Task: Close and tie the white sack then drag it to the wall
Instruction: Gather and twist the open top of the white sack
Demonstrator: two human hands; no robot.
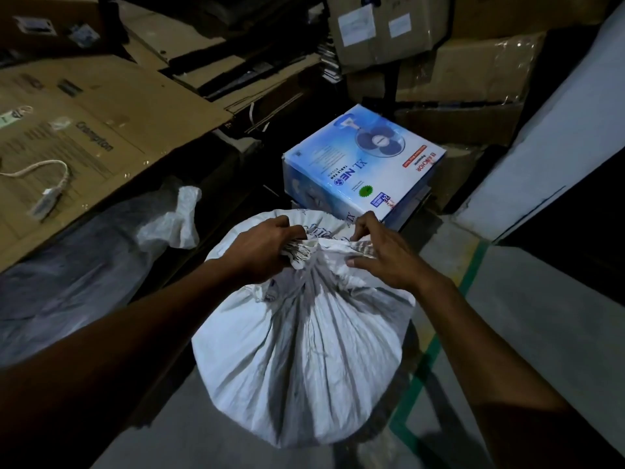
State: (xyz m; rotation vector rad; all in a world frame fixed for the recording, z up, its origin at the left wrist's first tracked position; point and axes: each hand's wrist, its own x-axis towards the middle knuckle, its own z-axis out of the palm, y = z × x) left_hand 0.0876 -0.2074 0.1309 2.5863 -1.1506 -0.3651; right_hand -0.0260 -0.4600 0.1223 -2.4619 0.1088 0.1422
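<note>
A full white woven sack (304, 360) stands on the grey floor in the middle of the head view, its top gathered into a bunch of pleats. My left hand (262, 250) is clenched on the left part of the gathered mouth, with frayed printed fabric poking out under its fingers. My right hand (382, 253) grips the right part of the mouth, thumb in front and fingers hooked over the back fold. The two hands are a short gap apart across the bunch. I see no separate string or cord on the sack.
A blue and white table fan box (365, 167) sits just behind the sack. Flattened cardboard (84, 130) lies on the left above a grey plastic-wrapped bundle (84, 265). Brown cartons (473, 69) are stacked at the back. A white wall (548, 157) rises right, beside a green floor line (436, 346).
</note>
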